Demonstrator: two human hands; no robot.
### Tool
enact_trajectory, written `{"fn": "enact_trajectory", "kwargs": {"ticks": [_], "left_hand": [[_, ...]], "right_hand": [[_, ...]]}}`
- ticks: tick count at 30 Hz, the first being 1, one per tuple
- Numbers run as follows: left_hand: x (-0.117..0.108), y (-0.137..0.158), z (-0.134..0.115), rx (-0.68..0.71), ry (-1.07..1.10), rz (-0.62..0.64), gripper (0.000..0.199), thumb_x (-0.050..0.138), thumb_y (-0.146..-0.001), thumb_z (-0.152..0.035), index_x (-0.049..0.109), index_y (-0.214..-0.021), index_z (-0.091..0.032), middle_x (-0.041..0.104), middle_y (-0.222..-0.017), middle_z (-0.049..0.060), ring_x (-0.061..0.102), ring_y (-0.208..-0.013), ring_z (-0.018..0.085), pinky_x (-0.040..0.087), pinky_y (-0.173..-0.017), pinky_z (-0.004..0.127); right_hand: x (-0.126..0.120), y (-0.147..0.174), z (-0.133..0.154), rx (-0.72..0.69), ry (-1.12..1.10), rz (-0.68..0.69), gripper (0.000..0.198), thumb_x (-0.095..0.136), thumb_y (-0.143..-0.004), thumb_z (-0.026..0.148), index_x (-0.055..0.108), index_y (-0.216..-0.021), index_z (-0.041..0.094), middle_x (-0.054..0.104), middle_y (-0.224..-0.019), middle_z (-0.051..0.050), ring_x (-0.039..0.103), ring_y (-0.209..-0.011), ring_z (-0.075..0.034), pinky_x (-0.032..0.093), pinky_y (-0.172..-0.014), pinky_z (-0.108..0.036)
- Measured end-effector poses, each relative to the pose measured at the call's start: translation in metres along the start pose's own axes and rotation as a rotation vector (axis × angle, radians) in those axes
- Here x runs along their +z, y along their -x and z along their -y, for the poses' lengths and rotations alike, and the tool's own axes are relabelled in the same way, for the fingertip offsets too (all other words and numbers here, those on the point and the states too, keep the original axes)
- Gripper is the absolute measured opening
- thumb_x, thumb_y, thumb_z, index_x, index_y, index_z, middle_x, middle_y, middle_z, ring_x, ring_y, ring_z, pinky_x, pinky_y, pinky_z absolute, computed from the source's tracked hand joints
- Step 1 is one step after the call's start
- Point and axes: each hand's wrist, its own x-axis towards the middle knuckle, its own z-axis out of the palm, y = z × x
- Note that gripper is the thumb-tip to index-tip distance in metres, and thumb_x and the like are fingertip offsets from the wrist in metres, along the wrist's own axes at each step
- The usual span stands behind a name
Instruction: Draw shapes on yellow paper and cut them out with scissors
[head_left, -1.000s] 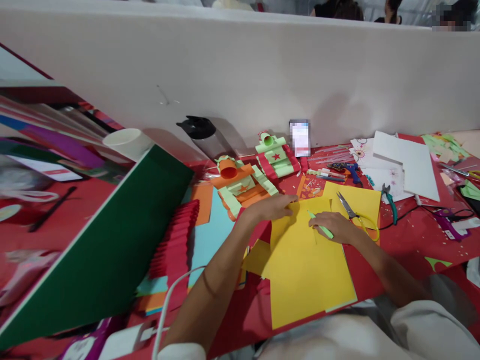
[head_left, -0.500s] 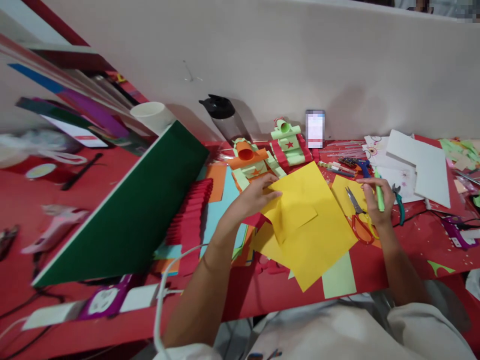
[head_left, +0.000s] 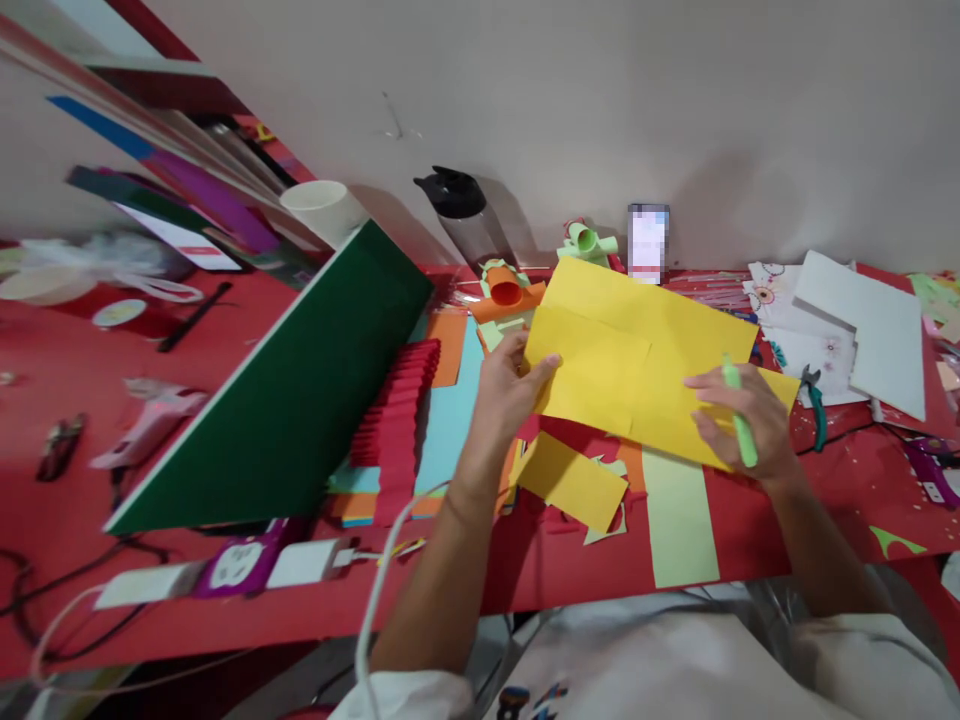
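My left hand pinches the left end of a large yellow paper sheet, thumb on top. A smaller yellow paper rectangle lies against the sheet's left part, under that same thumb. In my right hand is a light green marker, held between the fingers over the sheet's right side. Below the sheet, another yellow paper piece rests on paper scraps, beside a pale green paper strip. The scissors are hidden.
A green board leans at left near red pleated paper. Behind the sheet stand an orange and green paper model, a bottle and a phone. Teal pliers and white board pieces lie right.
The large yellow sheet has been turned and raised, and now covers the scissors. My right hand has moved over it with the marker. The view has shifted slightly.
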Motion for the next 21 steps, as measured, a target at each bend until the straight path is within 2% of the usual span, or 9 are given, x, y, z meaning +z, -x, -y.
{"fn": "enact_trajectory", "kwargs": {"ticks": [3,5,7,11,16,21], "left_hand": [[0.030,0.010,0.019,0.024,-0.030,-0.034,0.040,0.073,-0.084,-0.045,0.064,-0.113,-0.019,0.077,-0.118,0.012,0.074,-0.106,0.026,0.061,-0.091,0.039],[0.044,0.018,0.027,0.008,-0.108,-0.066,0.037,0.068,-0.086,-0.045,0.064,-0.111,-0.019,0.077,-0.115,0.011,0.074,-0.106,0.026,0.060,-0.092,0.038],[0.051,0.025,0.032,-0.022,-0.186,-0.067,0.033,0.065,-0.088,-0.044,0.063,-0.109,-0.019,0.077,-0.113,0.010,0.073,-0.105,0.026,0.059,-0.091,0.037],[0.049,0.035,0.040,-0.071,-0.257,-0.014,0.031,0.063,-0.088,-0.043,0.060,-0.108,-0.020,0.077,-0.111,0.009,0.073,-0.103,0.025,0.058,-0.089,0.035],[0.035,0.035,0.053,-0.072,-0.366,0.046,0.029,0.063,-0.090,-0.044,0.060,-0.108,-0.022,0.077,-0.113,0.009,0.073,-0.105,0.026,0.058,-0.091,0.036],[0.021,0.023,0.055,-0.133,-0.489,0.158,0.035,0.070,-0.087,-0.039,0.061,-0.116,-0.022,0.079,-0.115,0.012,0.074,-0.105,0.031,0.060,-0.081,0.038]], "right_hand": [[0.019,0.002,0.000,0.043,-0.010,0.316,0.030,0.071,-0.101,0.028,0.065,-0.130,0.030,0.077,-0.129,-0.008,0.068,-0.117,-0.030,0.054,-0.102,-0.050],[0.036,0.010,-0.005,0.046,0.008,0.525,0.029,0.068,-0.102,0.031,0.068,-0.131,0.027,0.076,-0.128,-0.012,0.064,-0.120,-0.032,0.052,-0.099,-0.049],[0.052,0.022,-0.012,0.050,0.026,0.629,0.028,0.067,-0.103,0.033,0.069,-0.130,0.024,0.073,-0.131,-0.015,0.061,-0.123,-0.033,0.051,-0.099,-0.049],[0.072,0.043,-0.020,0.081,0.060,0.653,0.026,0.065,-0.104,0.028,0.068,-0.129,0.022,0.070,-0.139,-0.016,0.057,-0.134,-0.034,0.048,-0.105,-0.049],[0.078,0.055,-0.021,0.141,0.005,0.657,0.020,0.062,-0.106,0.027,0.069,-0.124,0.021,0.072,-0.135,-0.017,0.064,-0.129,-0.032,0.049,-0.103,-0.047],[0.082,0.061,-0.018,0.152,0.017,0.601,0.018,0.060,-0.107,0.026,0.071,-0.121,0.023,0.075,-0.133,-0.015,0.063,-0.135,-0.031,0.048,-0.106,-0.049]]}}
